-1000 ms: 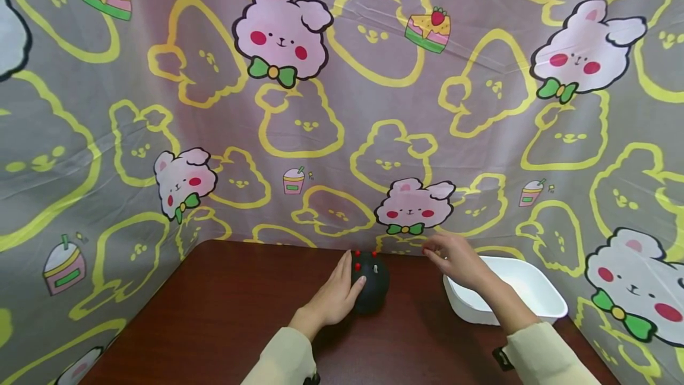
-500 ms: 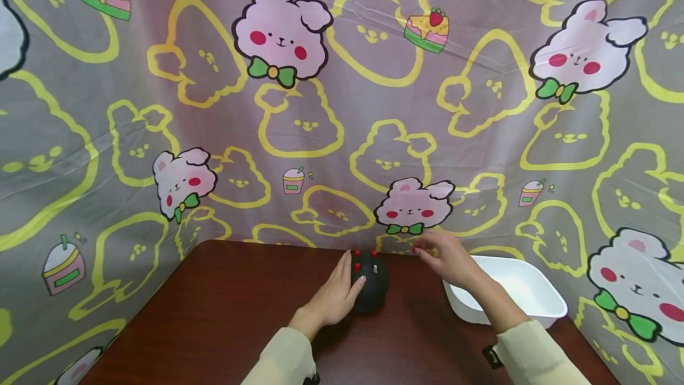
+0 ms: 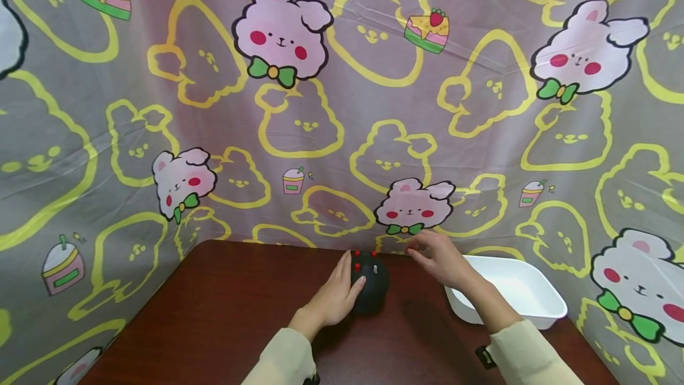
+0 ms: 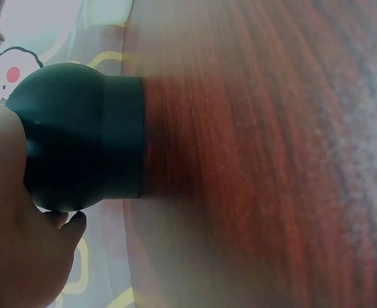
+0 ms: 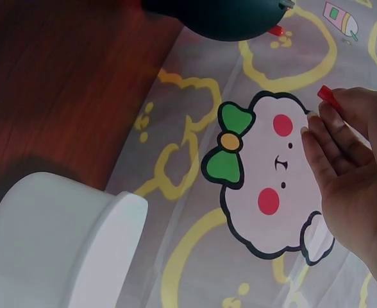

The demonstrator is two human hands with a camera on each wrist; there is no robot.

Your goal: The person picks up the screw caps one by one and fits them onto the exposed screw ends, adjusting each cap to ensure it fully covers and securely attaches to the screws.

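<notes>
On the dark wooden table stands a black ball-shaped thing [image 3: 376, 291] with a flat cylindrical base [image 4: 123, 138]. Several small red pegs [image 3: 357, 267] and one greyish piece [image 3: 375, 268] stick out of its top. My left hand [image 3: 332, 297] holds its left side, fingers along the far side and thumb on the near face. To the right, above the table, my right hand [image 3: 443, 261] pinches a small red peg [image 5: 328, 97] between thumb and fingertips, apart from the ball. Part of the left fingers is hidden behind the ball in the left wrist view.
A white plastic tub [image 3: 553, 308] stands at the right of the table, partly behind the right forearm. A grey curtain [image 3: 320, 111] printed with cartoon rabbits hangs around the back and sides. Brown tabletop [image 3: 214, 308] extends to the left.
My right hand has moved left, away from the tub and towards the ball, with the red peg still pinched. The left hand and the ball have stayed in place.
</notes>
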